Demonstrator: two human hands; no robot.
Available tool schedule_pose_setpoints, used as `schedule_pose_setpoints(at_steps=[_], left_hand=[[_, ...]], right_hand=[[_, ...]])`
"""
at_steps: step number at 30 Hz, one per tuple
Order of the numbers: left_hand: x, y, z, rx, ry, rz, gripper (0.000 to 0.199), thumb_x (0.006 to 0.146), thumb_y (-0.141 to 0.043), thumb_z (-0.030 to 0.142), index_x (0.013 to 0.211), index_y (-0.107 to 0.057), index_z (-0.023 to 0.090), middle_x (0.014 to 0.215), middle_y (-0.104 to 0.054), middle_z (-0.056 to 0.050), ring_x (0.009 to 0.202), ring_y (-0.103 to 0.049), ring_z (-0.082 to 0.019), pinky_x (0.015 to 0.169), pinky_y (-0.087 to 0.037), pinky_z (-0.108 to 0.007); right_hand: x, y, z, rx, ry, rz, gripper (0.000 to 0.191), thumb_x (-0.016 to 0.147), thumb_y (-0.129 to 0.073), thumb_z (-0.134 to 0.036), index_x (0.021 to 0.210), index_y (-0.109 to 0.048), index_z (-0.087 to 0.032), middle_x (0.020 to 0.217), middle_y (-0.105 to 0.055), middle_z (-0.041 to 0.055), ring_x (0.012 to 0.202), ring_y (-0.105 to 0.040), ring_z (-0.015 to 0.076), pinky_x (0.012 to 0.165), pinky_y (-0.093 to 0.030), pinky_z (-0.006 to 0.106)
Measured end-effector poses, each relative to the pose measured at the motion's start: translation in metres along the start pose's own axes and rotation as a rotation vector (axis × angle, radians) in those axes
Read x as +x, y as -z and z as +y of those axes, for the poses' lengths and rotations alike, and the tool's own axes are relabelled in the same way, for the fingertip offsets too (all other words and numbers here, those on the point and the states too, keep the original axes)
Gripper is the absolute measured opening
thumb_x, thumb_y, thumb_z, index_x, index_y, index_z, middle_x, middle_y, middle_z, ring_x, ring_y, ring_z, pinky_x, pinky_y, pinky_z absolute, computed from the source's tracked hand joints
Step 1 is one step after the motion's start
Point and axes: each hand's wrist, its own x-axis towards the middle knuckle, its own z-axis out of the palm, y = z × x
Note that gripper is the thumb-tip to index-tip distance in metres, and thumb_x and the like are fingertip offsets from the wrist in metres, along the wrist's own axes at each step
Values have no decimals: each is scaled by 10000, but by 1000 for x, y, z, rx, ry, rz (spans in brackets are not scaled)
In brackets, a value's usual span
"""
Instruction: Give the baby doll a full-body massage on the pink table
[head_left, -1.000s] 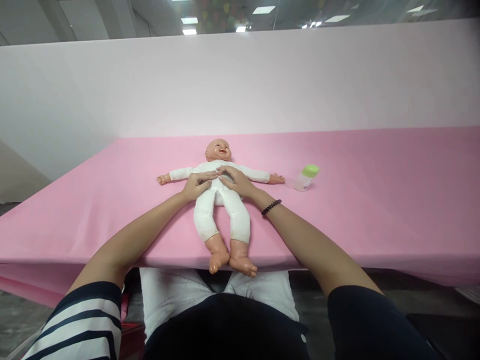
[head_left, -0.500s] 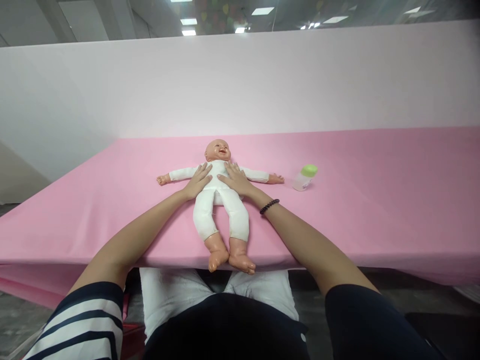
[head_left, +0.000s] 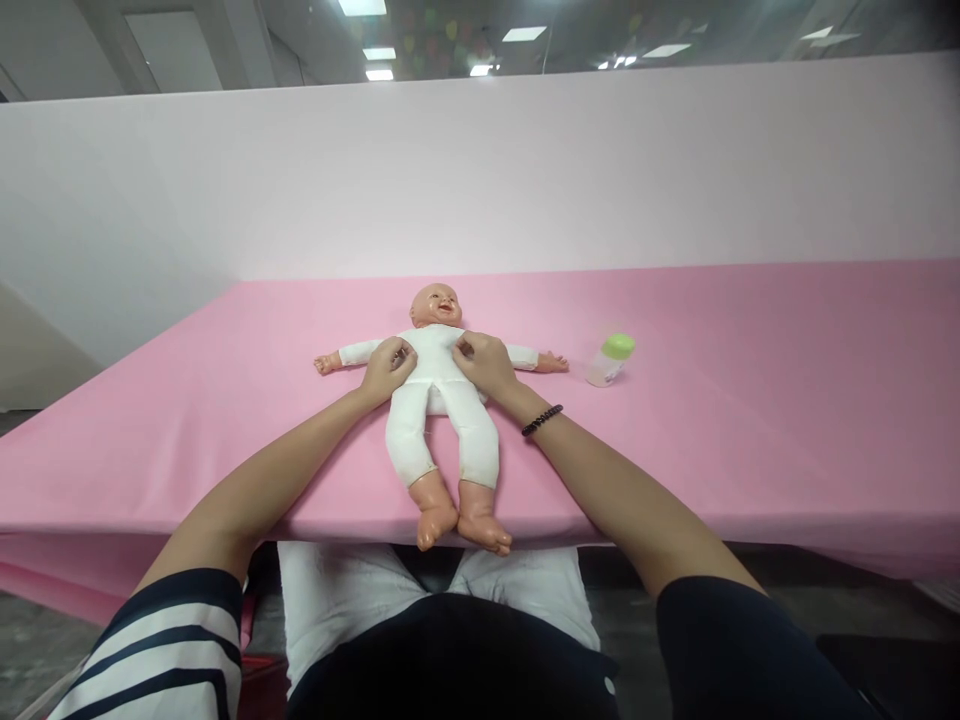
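Observation:
A baby doll point(head_left: 439, 372) in a white one-piece suit lies on its back, with its plastic head point(head_left: 436, 306) at the far side and its bare feet near the table's front edge. My left hand point(head_left: 388, 368) is curled on the doll's chest at its right side, with the fingers gathered on the suit. My right hand point(head_left: 483, 362) pinches the suit on the opposite side of the chest. A dark beaded bracelet point(head_left: 542, 421) circles my right wrist. A small clear baby bottle with a green cap point(head_left: 611, 360) stands to the right of the doll's hand, apart from my hands.
The doll lies on a table covered with pink cloth point(head_left: 225, 440), and its feet reach near the front edge. A pale pink backdrop point(head_left: 480, 180) rises behind the table. My white-trousered lap point(head_left: 337, 600) lies below the front edge.
My hands have moved from lying spread on the doll's upper chest to curling inward, with fingers gathered on the suit on both sides. The doll and bottle stay in place.

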Motion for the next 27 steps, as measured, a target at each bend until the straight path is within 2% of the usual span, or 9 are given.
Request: schedule_pose_setpoints(at_steps=[3,5,7,11,15,18,21,25,27], left_hand=[[1,2,1,-61,-119,-148,355,945,-531,476,1124,-693,217,1219,-719,-118,1188,-633,-278,1120,-480,-476],[2,2,-2,-102,-186,-269,543,959,-507,571,1355,-647,226,1482,-618,-126,1431,-509,-305,1259,-341,-506],[3,2,-6,-108,-192,-359,685,971,-456,649,1510,-554,239,1651,-462,-105,1576,-341,-303,1329,-200,-498],[3,2,-13,-21,-114,-419,774,988,-393,686,1627,-420,249,1743,-289,-71,1652,-131,-294,1347,-43,-498],[3,3,-17,96,16,-405,751,1005,-366,667,1662,-336,304,1772,-179,-56,1658,-57,-319,1314,-1,-597],[5,4,-25,162,119,-378,744,1018,-328,653,1673,-299,301,1777,-154,-77,1655,-63,-330,1303,-5,-616],[8,5,-37,238,149,-350,738,1029,-301,630,1675,-292,274,1760,-228,-100,1648,-120,-344,1301,-45,-616],[9,9,-50,364,163,-297,752,1022,-296,619,1642,-373,201,1713,-343,-146,1635,-174,-371,1300,-54,-610],[9,13,-56,420,176,-265,753,1014,-299,620,1605,-440,174,1696,-372,-164,1626,-194,-390,1299,-52,-608]], right_hand=[[0,-6,3,176,150,-40,341,986,-486,-305,1173,-747,-190,1290,-739,112,1238,-661,270,1120,-478,411],[0,-10,6,243,209,-113,438,1008,-484,-393,1340,-697,-202,1480,-638,101,1418,-551,268,1233,-386,447],[1,-12,10,255,228,-208,565,1030,-456,-482,1504,-584,-202,1619,-503,96,1543,-409,261,1304,-273,471],[4,-13,15,184,164,-336,707,1047,-386,-612,1645,-393,-233,1749,-249,84,1646,-158,276,1334,-92,544],[8,-15,15,123,10,-357,738,1042,-328,-687,1677,-299,-312,1781,-95,57,1657,-44,318,1300,-39,654],[11,-17,21,85,-80,-344,759,1045,-261,-701,1693,-246,-305,1780,-106,75,1654,-46,340,1290,-42,677],[13,-19,36,28,-144,-310,799,1032,-228,-732,1691,-260,-281,1762,-197,101,1647,-99,357,1293,-43,672],[12,-15,60,-137,-187,-254,774,1054,-200,-690,1649,-371,-226,1719,-316,145,1625,-198,371,1283,-37,674],[10,-10,67,-240,-194,-219,726,1080,-195,-626,1573,-490,-182,1653,-435,176,1585,-296,372,1273,-68,667]])
